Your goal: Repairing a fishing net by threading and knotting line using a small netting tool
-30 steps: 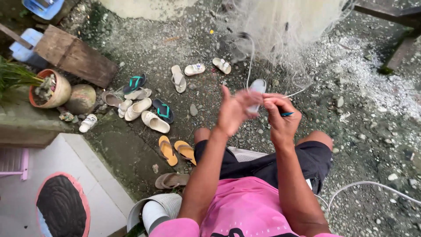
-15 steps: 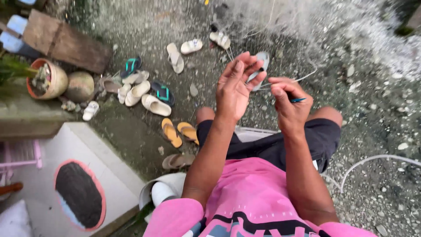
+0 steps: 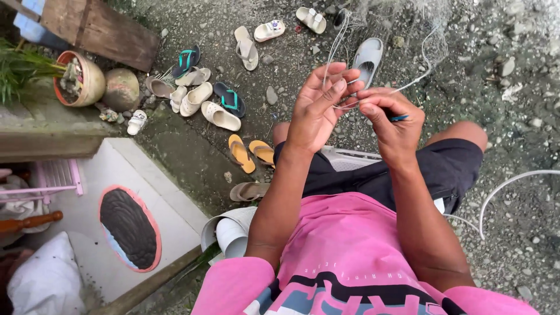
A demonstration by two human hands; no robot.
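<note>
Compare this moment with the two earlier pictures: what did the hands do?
The left hand closed in on the right hand until their fingers met on the thin line. The right hand kept its small blue tool. The net and sandals lay unchanged.

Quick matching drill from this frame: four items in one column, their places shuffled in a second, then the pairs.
1. thin white net line
2. pair of orange flip-flops
3. grey slide sandal
4. clay plant pot

A. far left, beside a round brown pot
B. pinched between both hands
C. gravel just beyond the fingers
D. ground left of the knee

Pairs: 1-B, 2-D, 3-C, 4-A
</note>
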